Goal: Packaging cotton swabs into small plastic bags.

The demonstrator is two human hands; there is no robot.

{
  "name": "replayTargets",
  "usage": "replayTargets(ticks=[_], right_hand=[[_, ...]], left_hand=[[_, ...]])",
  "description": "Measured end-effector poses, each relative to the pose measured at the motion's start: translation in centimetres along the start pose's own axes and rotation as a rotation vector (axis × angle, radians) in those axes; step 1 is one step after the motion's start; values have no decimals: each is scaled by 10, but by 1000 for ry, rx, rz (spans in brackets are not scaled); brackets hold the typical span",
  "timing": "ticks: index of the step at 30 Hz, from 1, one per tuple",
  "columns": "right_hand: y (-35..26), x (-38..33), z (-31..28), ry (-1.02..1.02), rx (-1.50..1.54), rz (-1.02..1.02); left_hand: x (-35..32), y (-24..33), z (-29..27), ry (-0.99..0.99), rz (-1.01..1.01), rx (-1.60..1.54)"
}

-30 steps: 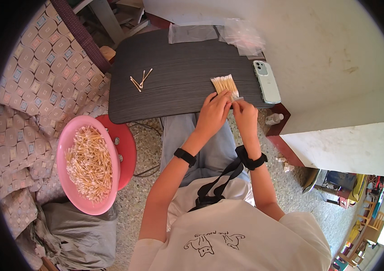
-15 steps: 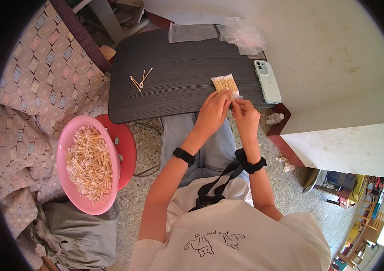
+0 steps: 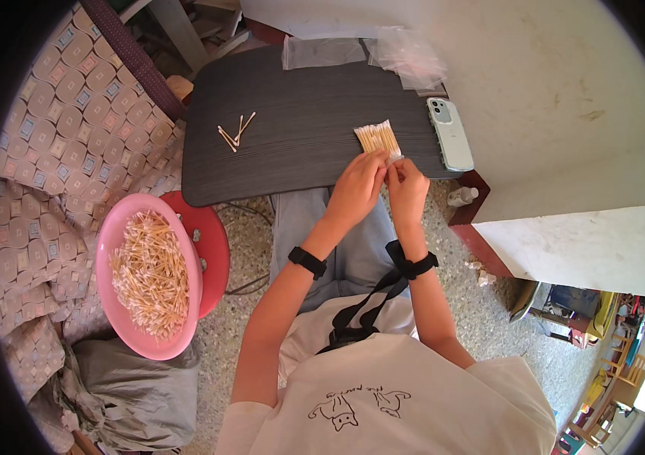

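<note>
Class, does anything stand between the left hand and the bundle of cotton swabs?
Nothing visible does: the left hand covers part of the near end of the cotton swabs. A thin clear film would be too fine to make out.

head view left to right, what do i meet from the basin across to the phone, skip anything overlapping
Pink basin → loose swabs → left hand → right hand → phone.

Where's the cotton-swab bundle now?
In the head view, the swab bundle is over the right side of the black table, at the hands, left of the phone.
</note>
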State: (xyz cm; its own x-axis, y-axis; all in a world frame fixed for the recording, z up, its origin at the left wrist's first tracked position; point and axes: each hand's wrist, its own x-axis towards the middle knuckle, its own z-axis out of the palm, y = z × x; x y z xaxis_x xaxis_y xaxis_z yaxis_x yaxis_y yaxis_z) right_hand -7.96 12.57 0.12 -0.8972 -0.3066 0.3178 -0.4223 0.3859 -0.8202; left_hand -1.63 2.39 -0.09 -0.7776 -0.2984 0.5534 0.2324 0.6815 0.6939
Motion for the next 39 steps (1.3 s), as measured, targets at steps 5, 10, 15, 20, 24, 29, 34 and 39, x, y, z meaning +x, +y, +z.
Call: replayTargets(ticks=[5, 10, 15, 20, 24, 29, 34, 39], right_hand=[[-5, -5, -7, -57, 167, 30], [7, -7, -14, -57, 137, -143], [10, -4, -14, -32, 19, -198], [11, 4, -8, -35, 2, -251], [11, 7, -10, -20, -57, -267], [-6, 18, -14, 16, -12, -242], [17, 37, -16, -106, -141, -529], [22, 37, -11, -134, -65, -447]], left_hand=[[2, -1, -5, -20, -55, -87], [2, 0, -7, -30, -120, -141], [3, 4, -4, 10, -94, -131], [3, 3, -6, -10, -120, -148], [2, -1, -8, -43, -103, -131], [1, -5, -12, -69, -132, -141], [3, -4, -14, -106, -160, -200], [1, -9, -13, -110, -91, -176]])
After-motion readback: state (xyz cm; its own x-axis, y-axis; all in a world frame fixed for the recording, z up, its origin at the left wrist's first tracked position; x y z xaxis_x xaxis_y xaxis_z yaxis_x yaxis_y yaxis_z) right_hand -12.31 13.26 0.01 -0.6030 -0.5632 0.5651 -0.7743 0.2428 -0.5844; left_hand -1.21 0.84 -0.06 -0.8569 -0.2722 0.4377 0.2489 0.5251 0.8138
